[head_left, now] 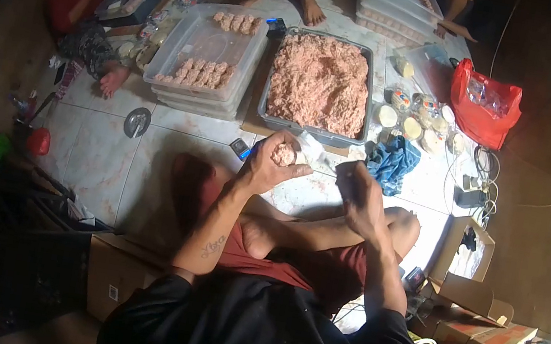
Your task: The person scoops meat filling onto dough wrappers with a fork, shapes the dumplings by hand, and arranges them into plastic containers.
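Observation:
My left hand (266,167) is curled around a small lump of pink minced meat (283,155), which shows between thumb and fingers. Beside it, a thin white wrapper (310,150) spreads toward the right; whether the hand grips it is unclear. My right hand (362,200) hovers in front of the blue cloth, its fingers closed, with something small and dark at the fingertips that I cannot make out. Just beyond both hands, a dark rectangular tub (307,133) is filled with minced meat (320,81).
Left of the tub stand stacked clear plastic containers (189,25) with rows of meat portions. On the right lie a blue cloth (393,164), several round packs (412,128) and a red plastic bag (483,108). Cables (488,164) trail near an open cardboard box (466,251). Other people sit opposite and left.

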Demonstrator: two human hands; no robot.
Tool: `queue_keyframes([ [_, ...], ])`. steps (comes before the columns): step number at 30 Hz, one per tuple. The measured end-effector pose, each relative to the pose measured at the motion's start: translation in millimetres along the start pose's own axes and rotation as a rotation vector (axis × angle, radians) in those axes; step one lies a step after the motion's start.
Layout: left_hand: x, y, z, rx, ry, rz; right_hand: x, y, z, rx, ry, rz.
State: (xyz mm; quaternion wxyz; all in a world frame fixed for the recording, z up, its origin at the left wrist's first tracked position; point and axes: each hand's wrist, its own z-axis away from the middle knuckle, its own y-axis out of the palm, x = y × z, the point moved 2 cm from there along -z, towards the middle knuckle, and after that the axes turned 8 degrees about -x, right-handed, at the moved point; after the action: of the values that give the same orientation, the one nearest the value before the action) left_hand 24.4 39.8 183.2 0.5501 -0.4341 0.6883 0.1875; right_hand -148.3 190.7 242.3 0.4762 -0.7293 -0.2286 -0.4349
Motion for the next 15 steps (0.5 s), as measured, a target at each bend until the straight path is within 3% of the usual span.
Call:
queue_keyframes([
  [4,2.2,8.1,-7.0,-0.024,0.019,0.068,18.1,0.3,20.0,-0.039,0.001,0.042],
  [6,5.8,9.7,-5.7,-0.043,-0.119,-0.031,22.6,0.9,24.4,-0.100,-0.076,0.056],
  [15,-1.3,13.4,-2.6,-0.136,-0.005,-0.416,12.7,24.9,23.4,-0.152,-0.104,0.087],
])
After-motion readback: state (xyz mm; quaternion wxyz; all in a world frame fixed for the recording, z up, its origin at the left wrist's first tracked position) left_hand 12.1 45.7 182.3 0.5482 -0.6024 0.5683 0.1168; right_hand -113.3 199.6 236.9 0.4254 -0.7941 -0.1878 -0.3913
